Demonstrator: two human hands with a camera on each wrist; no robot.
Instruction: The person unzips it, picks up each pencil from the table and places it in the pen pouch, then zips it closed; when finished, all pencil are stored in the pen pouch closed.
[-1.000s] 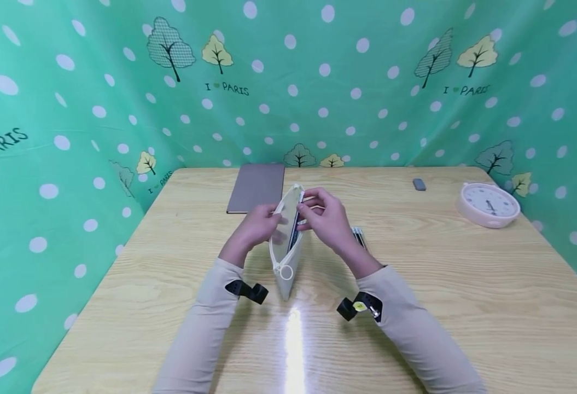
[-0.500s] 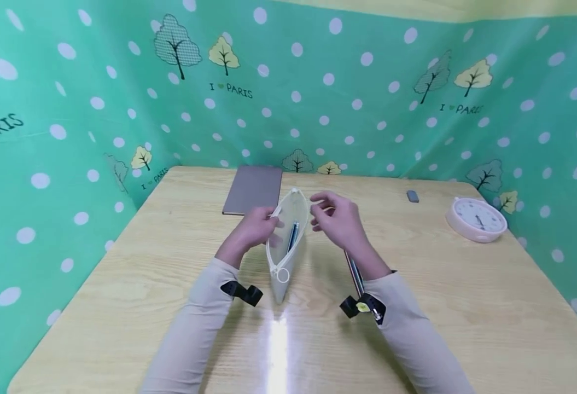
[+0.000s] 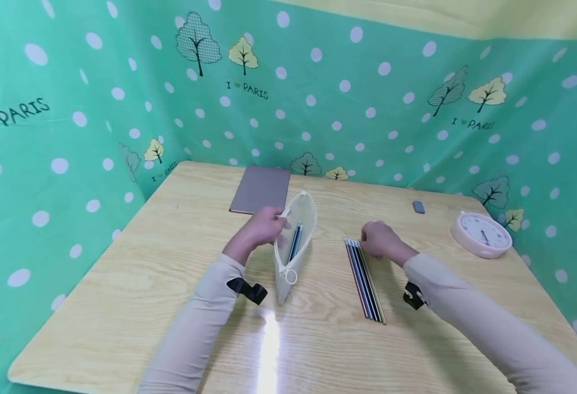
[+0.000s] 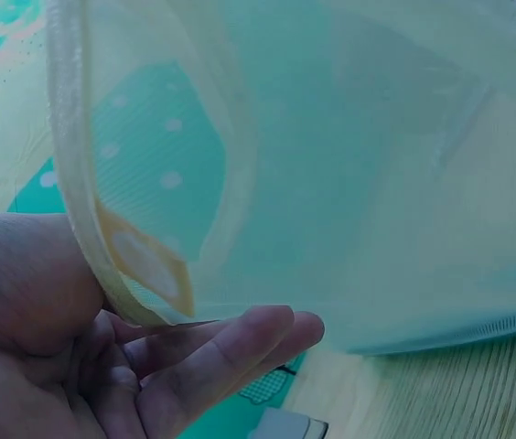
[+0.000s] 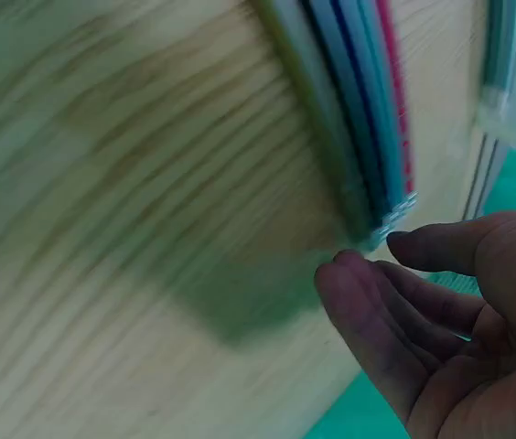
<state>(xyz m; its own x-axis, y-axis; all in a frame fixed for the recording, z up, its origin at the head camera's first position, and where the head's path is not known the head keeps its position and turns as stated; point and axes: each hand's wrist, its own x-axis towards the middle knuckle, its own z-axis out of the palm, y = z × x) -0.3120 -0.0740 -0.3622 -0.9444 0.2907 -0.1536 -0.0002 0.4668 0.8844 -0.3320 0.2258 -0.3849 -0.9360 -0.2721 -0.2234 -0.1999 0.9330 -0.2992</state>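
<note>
My left hand [image 3: 260,227] grips the side of a whitish zip pouch [image 3: 308,214], held upright with its mouth spread wide. Dark pencils [image 3: 295,243] lean inside it, and a ring pull hangs from the zip. In the left wrist view the pouch's sheer wall [image 4: 331,183] rises past my fingers [image 4: 231,357]. My right hand [image 3: 380,239] is at the far ends of several pencils [image 3: 366,284] lying side by side on the table. The right wrist view has the thumb and fingertips [image 5: 340,283] close to the pencil ends [image 5: 386,219], apart from each other, nothing pinched between them.
A grey-brown notebook [image 3: 261,190] lies behind the pouch on the wooden table [image 3: 180,306]. Towards the back right are a small grey-blue eraser-like block [image 3: 418,207] and a round pink clock [image 3: 482,234]. A green dotted cloth [image 3: 337,104] hangs behind the table.
My right hand has let go of a pencil inside the pouch and moved right to the pencils on the table. My left hand still holds the pouch. The head view has shifted slightly.
</note>
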